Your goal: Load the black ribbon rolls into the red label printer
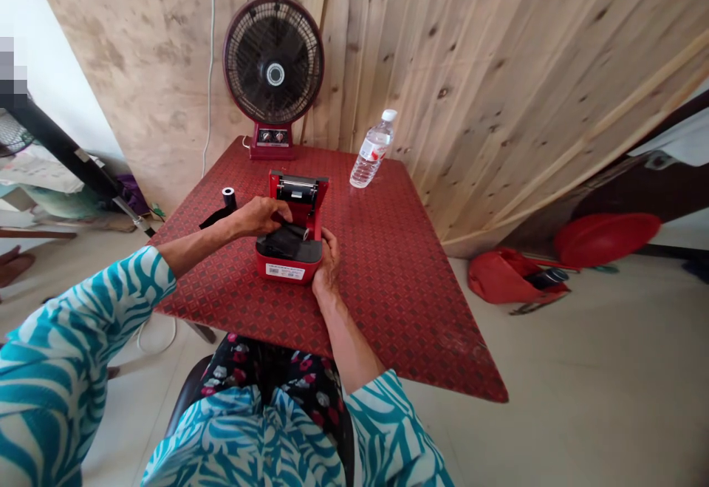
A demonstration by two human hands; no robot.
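Note:
A small red and black label printer (289,252) stands on the table with its lid (299,190) raised and a white sticker on its front. My right hand (328,259) wraps round its right side. Over the printer's opening, my left hand (264,215) has its fingers curled downward at the black inside; whatever they pinch is hidden. A black roll with a white core (228,196) stands left of the printer, beyond my left forearm. Next to it, a black strip (216,216) lies partly behind that forearm.
The red patterned table (399,287) holds a dark red fan (274,66) at the back and a water bottle (374,148) at the back right. A wooden wall (443,88) rises behind. On the floor at right lie a red bag (498,280) and a red basin (606,239).

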